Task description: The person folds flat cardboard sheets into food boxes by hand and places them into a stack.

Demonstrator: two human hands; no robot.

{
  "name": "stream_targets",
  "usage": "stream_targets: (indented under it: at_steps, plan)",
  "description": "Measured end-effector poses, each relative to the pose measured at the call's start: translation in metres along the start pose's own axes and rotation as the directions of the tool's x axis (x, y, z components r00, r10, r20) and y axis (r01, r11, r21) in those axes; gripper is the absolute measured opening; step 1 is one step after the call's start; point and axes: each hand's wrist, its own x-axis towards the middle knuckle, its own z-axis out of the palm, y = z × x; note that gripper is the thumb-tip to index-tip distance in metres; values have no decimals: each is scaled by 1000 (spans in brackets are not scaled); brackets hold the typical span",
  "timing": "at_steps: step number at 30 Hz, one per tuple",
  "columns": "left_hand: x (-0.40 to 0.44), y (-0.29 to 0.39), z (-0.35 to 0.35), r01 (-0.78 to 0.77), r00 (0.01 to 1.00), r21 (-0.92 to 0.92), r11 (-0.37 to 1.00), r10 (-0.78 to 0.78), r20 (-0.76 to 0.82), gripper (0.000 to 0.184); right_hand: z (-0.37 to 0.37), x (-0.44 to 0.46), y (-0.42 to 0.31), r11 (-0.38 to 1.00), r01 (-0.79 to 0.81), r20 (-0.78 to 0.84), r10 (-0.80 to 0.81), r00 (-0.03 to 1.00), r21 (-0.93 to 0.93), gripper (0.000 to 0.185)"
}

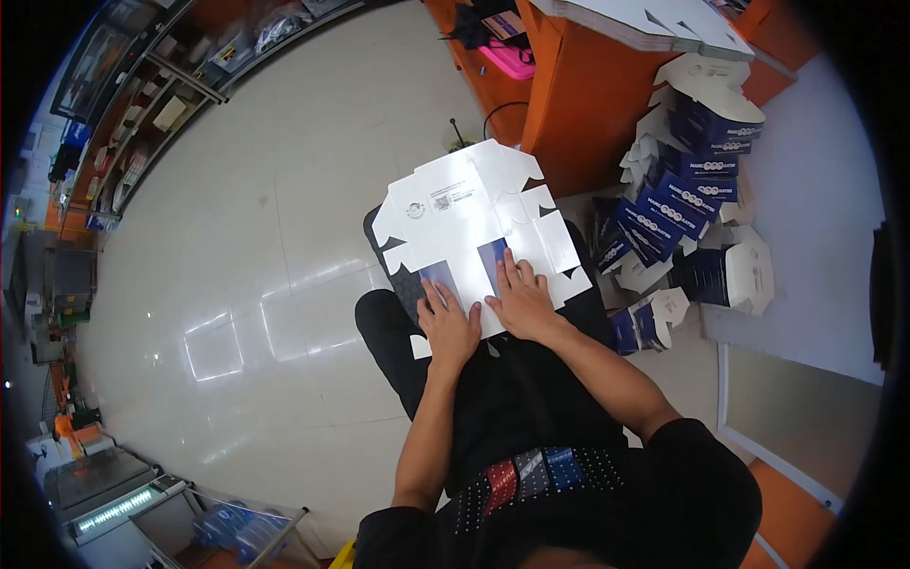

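Note:
A flat, die-cut cardboard box blank (464,213) lies across my lap, its white side with small print facing up. Two of its flaps show dark blue near my fingers. My left hand (448,324) rests on the near left part of the blank, fingers stretched out over a blue flap. Farther right, my right hand (521,299) lies on the cardboard with its fingers spread, the fingertips touching the other blue flap. Both palms face down, and neither hand grips anything. Notched tabs stick out along the blank's edges.
Folded blue-and-white boxes (678,204) are heaped on the floor to my right. An orange cabinet (583,104) stands ahead, with a stack of flat white blanks (654,24) on top. Shelves (142,114) line the far left; a wire-framed rack (246,522) is at lower left.

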Motion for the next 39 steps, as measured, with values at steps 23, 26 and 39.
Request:
stream_targets:
  at_steps: [23, 26, 39]
  plan:
    - [1, 3, 6, 18, 998, 57, 998, -15, -65, 85, -3, 7, 7, 1000, -2, -78, 4, 997, 25, 69]
    - [3, 0, 5, 12, 999, 72, 997, -8, -52, 86, 1, 32, 4, 999, -27, -172, 23, 985, -19, 67]
    - [9, 21, 2, -82, 975, 98, 992, 100, -201, 75, -31, -67, 19, 991, 126, -98, -130, 987, -41, 61]
